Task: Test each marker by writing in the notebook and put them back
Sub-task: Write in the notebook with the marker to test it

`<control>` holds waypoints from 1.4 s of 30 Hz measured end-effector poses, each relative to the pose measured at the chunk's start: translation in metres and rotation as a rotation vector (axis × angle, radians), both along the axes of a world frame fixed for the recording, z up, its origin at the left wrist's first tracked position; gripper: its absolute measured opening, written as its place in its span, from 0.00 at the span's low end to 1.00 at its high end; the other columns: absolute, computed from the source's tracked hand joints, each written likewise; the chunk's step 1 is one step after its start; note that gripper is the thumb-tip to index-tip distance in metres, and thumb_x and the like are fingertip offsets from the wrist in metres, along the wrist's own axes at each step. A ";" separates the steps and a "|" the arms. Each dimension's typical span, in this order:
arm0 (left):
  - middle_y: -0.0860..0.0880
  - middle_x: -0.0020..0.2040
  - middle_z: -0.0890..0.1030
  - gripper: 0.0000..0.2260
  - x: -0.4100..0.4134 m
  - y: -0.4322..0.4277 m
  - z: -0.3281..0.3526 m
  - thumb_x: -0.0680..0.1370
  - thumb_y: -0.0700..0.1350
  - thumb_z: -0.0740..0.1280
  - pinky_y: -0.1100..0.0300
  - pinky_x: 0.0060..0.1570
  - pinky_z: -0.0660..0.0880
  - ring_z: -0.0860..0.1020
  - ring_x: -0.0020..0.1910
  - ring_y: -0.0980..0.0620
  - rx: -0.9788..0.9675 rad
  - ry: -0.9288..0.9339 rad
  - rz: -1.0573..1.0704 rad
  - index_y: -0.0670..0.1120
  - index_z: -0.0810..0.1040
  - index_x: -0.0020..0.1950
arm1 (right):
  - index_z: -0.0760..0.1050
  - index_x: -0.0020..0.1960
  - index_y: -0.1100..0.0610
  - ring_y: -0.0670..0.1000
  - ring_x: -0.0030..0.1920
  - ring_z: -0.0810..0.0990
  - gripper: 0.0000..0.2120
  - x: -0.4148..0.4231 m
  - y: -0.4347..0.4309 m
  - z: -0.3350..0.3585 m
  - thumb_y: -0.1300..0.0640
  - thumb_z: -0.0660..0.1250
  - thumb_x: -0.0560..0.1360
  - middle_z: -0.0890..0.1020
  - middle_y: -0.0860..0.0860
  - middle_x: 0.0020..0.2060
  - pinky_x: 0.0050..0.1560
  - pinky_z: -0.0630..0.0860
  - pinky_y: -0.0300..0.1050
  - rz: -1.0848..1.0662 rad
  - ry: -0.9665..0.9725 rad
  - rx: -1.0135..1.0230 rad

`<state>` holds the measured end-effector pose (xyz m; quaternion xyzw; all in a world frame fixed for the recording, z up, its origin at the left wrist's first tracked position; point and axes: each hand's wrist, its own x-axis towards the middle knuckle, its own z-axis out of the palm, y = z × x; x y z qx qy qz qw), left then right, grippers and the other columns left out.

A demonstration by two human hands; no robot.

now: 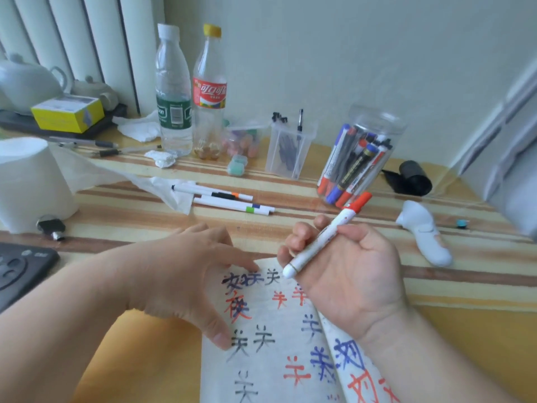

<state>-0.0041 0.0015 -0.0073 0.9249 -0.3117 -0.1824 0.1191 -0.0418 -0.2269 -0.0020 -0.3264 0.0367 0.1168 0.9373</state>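
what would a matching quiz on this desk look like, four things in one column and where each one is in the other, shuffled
Things
1. red-ended marker
2. clear jar
3. left hand
4. paper roll

Places
a. far left of the table
b. fingers spread on the notebook page
c. gripped in the right hand
d. beyond the right hand, holding the other markers

Pairs: 1-c, 2-d, 3-b, 4-a
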 end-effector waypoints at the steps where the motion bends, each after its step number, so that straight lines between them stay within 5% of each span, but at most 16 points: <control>1: 0.68 0.55 0.64 0.42 0.000 0.000 0.001 0.56 0.78 0.74 0.65 0.62 0.66 0.62 0.59 0.67 -0.005 0.001 -0.008 0.78 0.63 0.67 | 0.68 0.42 0.55 0.56 0.37 0.76 0.06 0.001 0.000 0.000 0.54 0.55 0.74 0.75 0.57 0.36 0.47 0.77 0.55 -0.022 0.006 -0.013; 6: 0.66 0.53 0.68 0.26 0.003 -0.005 -0.001 0.62 0.86 0.51 0.69 0.61 0.64 0.62 0.58 0.70 -0.053 -0.059 -0.013 0.82 0.66 0.58 | 0.77 0.48 0.59 0.50 0.39 0.77 0.16 0.008 -0.001 -0.004 0.45 0.63 0.76 0.80 0.55 0.39 0.45 0.72 0.48 -0.136 0.009 -0.276; 9: 0.64 0.49 0.71 0.35 0.006 -0.009 -0.010 0.66 0.82 0.38 0.62 0.61 0.68 0.66 0.55 0.70 -0.172 -0.058 0.081 0.75 0.76 0.58 | 0.81 0.46 0.58 0.46 0.30 0.70 0.21 0.005 -0.003 -0.005 0.40 0.64 0.74 0.75 0.51 0.33 0.35 0.66 0.41 -0.227 -0.065 -0.561; 12: 0.66 0.48 0.73 0.38 0.006 -0.014 -0.016 0.67 0.82 0.37 0.61 0.58 0.71 0.71 0.52 0.69 -0.317 -0.048 0.148 0.71 0.82 0.54 | 0.82 0.47 0.59 0.48 0.26 0.65 0.17 -0.004 -0.004 0.002 0.45 0.66 0.76 0.69 0.53 0.30 0.25 0.61 0.39 -0.176 -0.161 -0.700; 16: 0.59 0.45 0.77 0.44 0.004 -0.019 -0.017 0.65 0.83 0.35 0.61 0.53 0.73 0.75 0.48 0.64 -0.338 -0.080 0.138 0.65 0.84 0.51 | 0.72 0.61 0.62 0.51 0.26 0.70 0.11 -0.004 -0.013 0.019 0.59 0.66 0.81 0.75 0.57 0.31 0.23 0.68 0.41 -0.273 -0.418 -0.948; 20: 0.52 0.41 0.75 0.48 0.006 -0.017 -0.018 0.65 0.84 0.36 0.59 0.49 0.73 0.74 0.44 0.59 -0.316 -0.132 0.112 0.49 0.80 0.41 | 0.60 0.75 0.52 0.53 0.28 0.74 0.26 0.007 -0.028 0.056 0.64 0.65 0.81 0.82 0.63 0.37 0.24 0.70 0.44 -0.509 -0.505 -0.951; 26: 0.52 0.40 0.74 0.43 0.005 -0.018 -0.019 0.65 0.83 0.42 0.66 0.40 0.68 0.72 0.42 0.62 -0.350 -0.136 0.132 0.45 0.74 0.37 | 0.66 0.62 0.51 0.51 0.24 0.74 0.13 0.041 -0.048 0.106 0.64 0.63 0.82 0.79 0.52 0.30 0.22 0.69 0.41 -0.707 -0.541 -0.953; 34: 0.52 0.41 0.75 0.46 0.006 -0.019 -0.020 0.64 0.83 0.38 0.64 0.44 0.71 0.72 0.44 0.63 -0.344 -0.142 0.138 0.46 0.78 0.38 | 0.61 0.56 0.55 0.51 0.26 0.80 0.08 0.105 -0.079 0.151 0.59 0.60 0.83 0.80 0.47 0.29 0.25 0.76 0.45 -1.120 -0.596 -1.182; 40: 0.55 0.43 0.77 0.47 0.004 -0.020 -0.018 0.67 0.80 0.35 0.62 0.52 0.73 0.75 0.46 0.61 -0.366 -0.143 0.126 0.55 0.86 0.50 | 0.70 0.46 0.43 0.54 0.37 0.85 0.06 0.144 -0.095 0.134 0.54 0.65 0.78 0.83 0.50 0.36 0.42 0.83 0.54 -0.916 -0.465 -1.584; 42: 0.54 0.44 0.77 0.50 0.005 -0.020 -0.021 0.67 0.81 0.34 0.62 0.52 0.72 0.75 0.46 0.60 -0.365 -0.162 0.118 0.51 0.85 0.51 | 0.74 0.47 0.48 0.52 0.39 0.83 0.02 0.150 -0.097 0.127 0.53 0.67 0.77 0.83 0.49 0.38 0.42 0.79 0.45 -0.842 -0.422 -1.749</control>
